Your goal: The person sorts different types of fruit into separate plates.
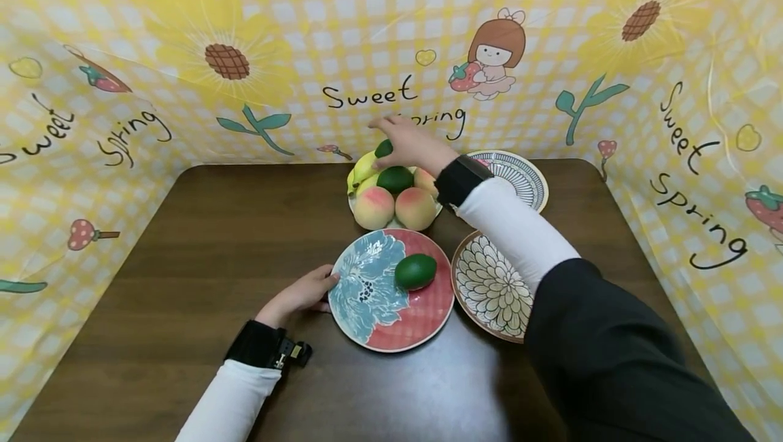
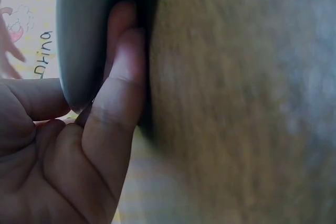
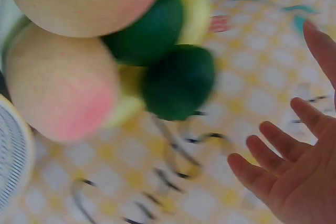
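Dark brown wood makes up the table (image 1: 202,238), and it is hemmed in on three sides by a yellow checked cloth backdrop (image 1: 293,34) printed with sunflowers and the words "Sweet Spring". The right hand (image 1: 411,144) reaches over the far fruit plate (image 1: 353,209) with its fingers spread and fairly straight; the right wrist view shows the palm open and holding nothing, the fingertips (image 3: 262,145) just beside a dark green avocado (image 3: 178,81) at the back of the pile. Whether they touch it, I cannot tell. That avocado sits at the far edge of the heap — a second avocado (image 1: 394,179) lies in the middle, bananas (image 1: 362,168) on the left, and two peaches (image 1: 394,207) at the front (a third peach is partly hidden behind the wrist).

The left hand (image 1: 301,296) rests on the table at the left rim of the blue-and-red flower plate (image 1: 367,292). In the left wrist view its fingers (image 2: 123,77) lie straight against the plate's edge, pressing rather than curling round it. On this plate lies one green avocado (image 1: 416,271), right of centre.

A brown-rimmed chrysanthemum plate (image 1: 489,289) stands just beside it on the right, and a striped plate (image 1: 520,173) lies further back — partly under the white sleeve (image 1: 520,231).
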`<state>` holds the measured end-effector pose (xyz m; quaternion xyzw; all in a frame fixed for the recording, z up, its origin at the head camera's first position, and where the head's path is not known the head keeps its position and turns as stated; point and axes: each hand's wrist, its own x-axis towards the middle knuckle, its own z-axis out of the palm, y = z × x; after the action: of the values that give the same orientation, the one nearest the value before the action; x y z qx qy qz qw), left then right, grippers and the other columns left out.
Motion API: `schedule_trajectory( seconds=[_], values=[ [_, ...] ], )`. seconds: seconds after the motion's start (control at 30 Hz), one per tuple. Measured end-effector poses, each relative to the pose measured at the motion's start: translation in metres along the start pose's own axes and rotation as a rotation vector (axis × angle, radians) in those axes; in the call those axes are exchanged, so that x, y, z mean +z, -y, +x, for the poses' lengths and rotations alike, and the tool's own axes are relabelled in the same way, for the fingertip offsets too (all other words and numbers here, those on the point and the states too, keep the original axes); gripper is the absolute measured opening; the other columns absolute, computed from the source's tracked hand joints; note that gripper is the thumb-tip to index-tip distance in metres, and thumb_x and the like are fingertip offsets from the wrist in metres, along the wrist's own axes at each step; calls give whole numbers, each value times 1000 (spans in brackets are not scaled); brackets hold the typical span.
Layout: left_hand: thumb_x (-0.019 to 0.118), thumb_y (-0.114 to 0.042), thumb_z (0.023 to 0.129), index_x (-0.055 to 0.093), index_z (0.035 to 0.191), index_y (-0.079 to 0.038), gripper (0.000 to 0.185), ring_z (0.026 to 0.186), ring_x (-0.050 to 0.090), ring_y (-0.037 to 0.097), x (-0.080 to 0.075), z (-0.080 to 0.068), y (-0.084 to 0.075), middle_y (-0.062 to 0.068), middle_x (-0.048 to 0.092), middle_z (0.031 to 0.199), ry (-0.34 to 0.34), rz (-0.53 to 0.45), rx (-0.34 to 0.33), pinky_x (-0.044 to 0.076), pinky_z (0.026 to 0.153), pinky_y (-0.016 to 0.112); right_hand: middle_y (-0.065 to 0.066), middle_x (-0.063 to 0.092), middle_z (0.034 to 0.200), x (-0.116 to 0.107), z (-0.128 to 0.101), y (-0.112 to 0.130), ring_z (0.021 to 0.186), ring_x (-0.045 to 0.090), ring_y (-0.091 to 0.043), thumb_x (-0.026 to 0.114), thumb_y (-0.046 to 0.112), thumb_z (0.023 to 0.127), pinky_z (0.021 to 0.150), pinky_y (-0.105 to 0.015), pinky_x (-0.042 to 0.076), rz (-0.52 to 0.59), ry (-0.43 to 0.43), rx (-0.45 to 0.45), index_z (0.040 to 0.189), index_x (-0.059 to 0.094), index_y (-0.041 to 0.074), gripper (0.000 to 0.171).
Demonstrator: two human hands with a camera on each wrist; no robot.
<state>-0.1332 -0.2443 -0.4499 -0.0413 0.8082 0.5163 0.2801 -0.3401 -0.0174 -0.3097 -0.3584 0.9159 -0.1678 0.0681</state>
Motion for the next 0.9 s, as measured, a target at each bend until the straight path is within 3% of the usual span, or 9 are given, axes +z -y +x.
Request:
schedule_trajectory(
  seconds=[0.23,0.43,0.53,0.7,0.9],
  values=[
    [32,-16,112,39,136,9,35,73,59,7,4,-3,2,3,56,92,-21,-36,4,53,63,21,-19,29,164,31,37,-20,155,24,-39,73,35,94,126,-50,29,-26,48,31,160,33,16,80],
    [33,-15,112,39,137,9,35,72,59,8,4,-6,2,3,56,91,-32,-48,14,52,63,21,-20,23,168,44,48,-29,157,21,-41,71,30,95,125,-50,30,104,4,100,160,34,18,75],
    [32,-14,112,38,137,10,35,74,59,8,5,-7,1,3,57,92,-30,-64,18,53,63,21,-21,26,167,48,49,-35,154,28,-40,72,29,94,121,-48,36,169,-20,129,157,38,16,73],
    [32,-13,112,38,137,10,36,74,59,8,5,-8,0,4,57,93,-34,-63,18,53,63,21,-23,39,158,55,47,-41,136,48,-38,70,28,95,110,-45,46,179,-24,134,152,44,13,64],
    [32,-14,112,39,136,10,34,73,59,8,5,-7,0,4,57,93,-31,-60,20,53,63,22,-25,39,156,57,44,-43,131,51,-37,69,24,96,107,-45,48,222,-60,120,149,46,10,59]
  ],
)
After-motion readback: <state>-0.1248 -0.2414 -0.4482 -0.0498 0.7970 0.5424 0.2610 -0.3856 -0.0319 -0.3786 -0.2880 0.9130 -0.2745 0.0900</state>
